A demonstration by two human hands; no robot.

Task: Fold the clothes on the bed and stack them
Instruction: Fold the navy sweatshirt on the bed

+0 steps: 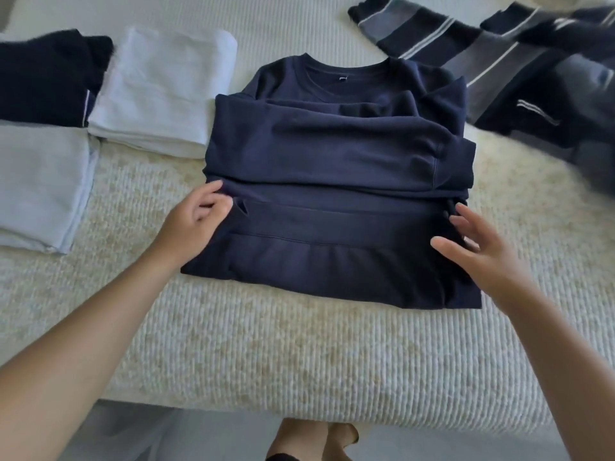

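On the cream bed [266, 344], my left hand [196, 217] pinched the navy sweatshirt [332, 154] beside its fingers; my right hand [472, 247] hovered, fingers spread. I judged matching grips best.

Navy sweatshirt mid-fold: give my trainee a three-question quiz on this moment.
1. True or false: the sweatshirt has its sleeves folded across the body.
2. Which hand pinches its side edge: A) left hand B) right hand?
3. What lies unfolded at far right?

Key: 1 true; 2 A, the right is open beside the other edge; 3 the striped garment.
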